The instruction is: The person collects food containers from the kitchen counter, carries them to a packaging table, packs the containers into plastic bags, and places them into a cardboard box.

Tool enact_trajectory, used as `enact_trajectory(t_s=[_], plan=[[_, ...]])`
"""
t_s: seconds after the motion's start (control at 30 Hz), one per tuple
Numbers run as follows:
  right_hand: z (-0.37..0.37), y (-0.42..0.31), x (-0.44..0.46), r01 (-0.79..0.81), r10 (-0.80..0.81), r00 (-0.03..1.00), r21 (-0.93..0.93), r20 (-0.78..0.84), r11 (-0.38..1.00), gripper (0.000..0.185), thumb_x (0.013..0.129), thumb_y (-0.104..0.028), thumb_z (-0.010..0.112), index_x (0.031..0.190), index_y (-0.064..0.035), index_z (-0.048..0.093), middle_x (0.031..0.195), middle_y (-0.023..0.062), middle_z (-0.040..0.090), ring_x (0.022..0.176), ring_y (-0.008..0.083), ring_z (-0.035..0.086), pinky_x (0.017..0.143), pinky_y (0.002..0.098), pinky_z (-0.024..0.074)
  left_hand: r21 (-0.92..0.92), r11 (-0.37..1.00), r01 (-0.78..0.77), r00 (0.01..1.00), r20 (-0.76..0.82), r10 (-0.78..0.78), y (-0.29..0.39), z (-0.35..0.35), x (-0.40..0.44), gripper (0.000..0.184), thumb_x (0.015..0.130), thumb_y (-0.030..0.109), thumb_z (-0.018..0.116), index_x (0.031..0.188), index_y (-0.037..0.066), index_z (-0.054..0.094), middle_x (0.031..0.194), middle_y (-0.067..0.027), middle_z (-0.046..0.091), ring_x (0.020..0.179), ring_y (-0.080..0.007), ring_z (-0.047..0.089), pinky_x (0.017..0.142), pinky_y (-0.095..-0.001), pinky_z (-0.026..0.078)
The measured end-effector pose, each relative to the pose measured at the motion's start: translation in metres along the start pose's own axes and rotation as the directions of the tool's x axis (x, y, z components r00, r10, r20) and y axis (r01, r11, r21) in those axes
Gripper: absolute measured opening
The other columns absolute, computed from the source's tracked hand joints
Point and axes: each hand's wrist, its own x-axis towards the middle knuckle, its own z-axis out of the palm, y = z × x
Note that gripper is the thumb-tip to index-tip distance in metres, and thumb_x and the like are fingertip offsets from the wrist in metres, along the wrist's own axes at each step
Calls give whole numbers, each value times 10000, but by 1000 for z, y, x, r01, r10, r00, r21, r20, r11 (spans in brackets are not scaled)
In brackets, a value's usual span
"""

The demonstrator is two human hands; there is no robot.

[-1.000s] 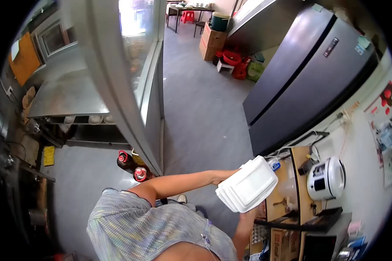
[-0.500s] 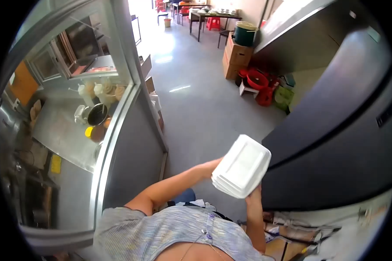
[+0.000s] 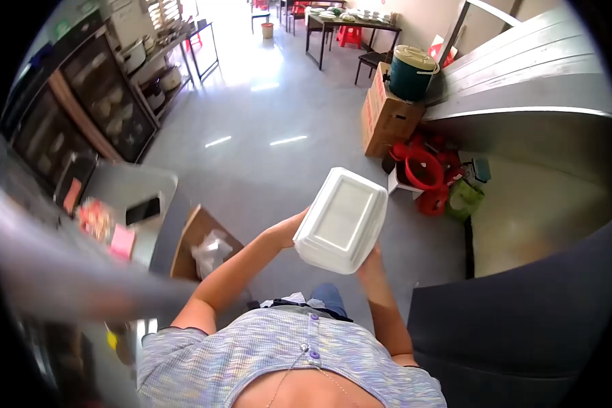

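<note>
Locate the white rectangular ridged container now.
In the head view, the container is near the middle, between the bare left hand at its left edge and the bare right hand at its lower right, above the grey floor.

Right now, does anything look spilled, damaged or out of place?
Nothing looks spilled, and the held white container appears intact. Only the red basin and green bag, crowded with other items at right, look untidy.

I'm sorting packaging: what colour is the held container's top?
White; the container's top shows best in the head view.
</note>
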Motion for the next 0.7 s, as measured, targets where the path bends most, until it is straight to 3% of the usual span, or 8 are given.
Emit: enact_trajectory(t_s=[0.1, 0.17, 0.2, 0.27, 0.33, 0.43, 0.53, 0.7], plan=[[19, -28, 93, 94, -90, 995, -131, 41, 987, 438, 922, -242, 412, 1306, -46, 333, 1262, 114, 445, 1151, 209, 454, 932, 323, 420, -5, 999, 46, 999, 12, -45, 36, -49, 94, 472, 867, 243, 548, 1281, 67, 403, 1204, -59, 502, 1068, -134, 500, 873, -297, 445], [16, -35, 165, 105, -108, 994, -181, -7, 978, 442, 926, -261, 399, 1313, -59, 327, 1264, 107, 443, 1157, 202, 447, 940, 319, 409, -269, 926, 263, 965, 62, -256, 72, -75, 150, 579, 880, 260, 527, 1369, 87, 268, 1327, -54, 385, 1175, -141, 405, 956, -302, 378], [16, -38, 206, 116, -116, 993, -115, 9, 987, 451, 905, -234, 450, 1298, -53, 321, 1226, 103, 457, 1122, 192, 466, 915, 312, 424, -128, 978, 166, 983, 101, -153, 74, -101, 183, 544, 886, 273, 515, 1348, 74, 308, 1299, -54, 423, 1145, -138, 446, 924, -295, 414], [23, -49, 284, 122, -122, 992, 8, 43, 993, 493, 861, -181, 550, 1267, -40, 309, 1149, 95, 486, 1051, 171, 504, 863, 300, 453, -178, 971, 161, 984, 105, -144, 97, -141, 238, 530, 888, 280, 511, 1338, 71, 325, 1282, -53, 444, 1128, -142, 466, 915, -296, 425], [43, -64, 355, 79, -80, 995, 6, 56, 997, 495, 858, -182, 554, 1264, -38, 310, 1159, 95, 479, 1059, 174, 500, 863, 301, 453, -309, 933, 184, 983, 80, -167, 125, -181, 289, 510, 892, 287, 501, 1320, 54, 350, 1270, -64, 459, 1121, -145, 478, 912, -299, 429], [91, -79, 476, -32, 36, 985, -25, 171, 999, 524, 846, -186, 569, 1276, -53, 299, 1166, 93, 472, 1071, 178, 491, 869, 313, 450, -240, 970, 47, 995, -75, -67, 175, -249, 344, 495, 895, 282, 494, 1306, 36, 366, 1254, -80, 473, 1089, -146, 506, 876, -298, 457], [120, -67, 593, -208, 215, 957, -59, 195, 976, 556, 835, -210, 590, 1285, -76, 293, 1160, 94, 471, 1073, 171, 488, 863, 314, 450, -334, 939, 88, 983, -124, -136, 219, -331, 388, 502, 898, 314, 480, 1294, 24, 379, 1227, -86, 497, 1052, -144, 534, 829, -289, 485], [169, -50, 777, -155, 185, 946, -131, 266, 979, 529, 868, -239, 531, 1303, -73, 279, 1205, 86, 446, 1106, 170, 465, 907, 330, 415, -179, 983, -35, 970, -243, -10, 271, -469, 505, 496, 890, 321, 497, 1296, 56, 394, 1184, -74, 527, 1017, -133, 551, 818, -292, 485]])
